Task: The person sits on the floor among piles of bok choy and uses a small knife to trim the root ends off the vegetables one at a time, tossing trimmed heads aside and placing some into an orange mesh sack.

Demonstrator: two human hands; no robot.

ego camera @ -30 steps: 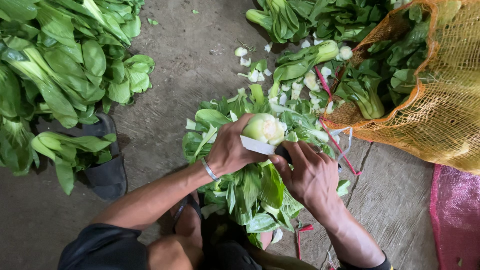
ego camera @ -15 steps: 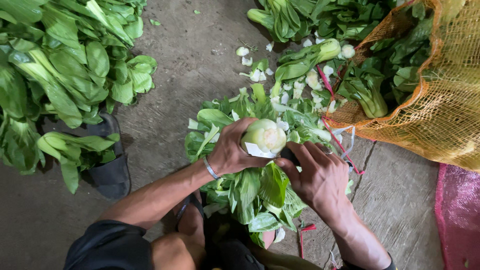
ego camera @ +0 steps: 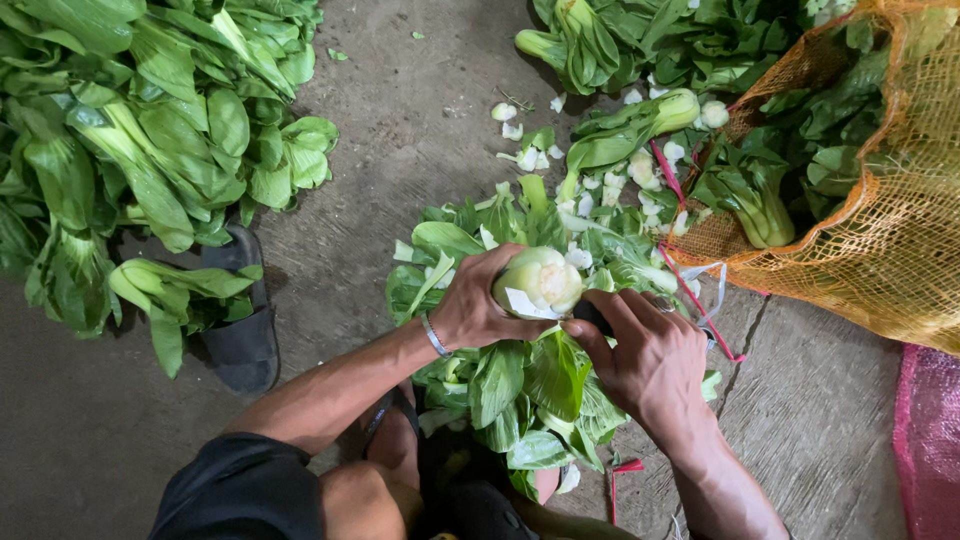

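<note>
My left hand (ego camera: 478, 300) grips a head of bok choy (ego camera: 540, 282) by its pale base, which faces up, with the green leaves hanging down toward my lap. My right hand (ego camera: 640, 355) holds a small knife (ego camera: 530, 304) by a dark handle, and its light blade lies flat against the cut base of the bok choy. A thin bracelet circles my left wrist.
A big heap of bok choy (ego camera: 130, 130) lies at left over a black sandal (ego camera: 240, 340). More heads (ego camera: 640, 40) lie at the top. An orange net sack (ego camera: 890, 230) of greens sits at right. White trimmings (ego camera: 600, 190) dot the concrete floor. A pink sack (ego camera: 930, 450) shows at lower right.
The bok choy has turned a little in my left hand and the knife blade has slid along its base. My right hand has shifted slightly.
</note>
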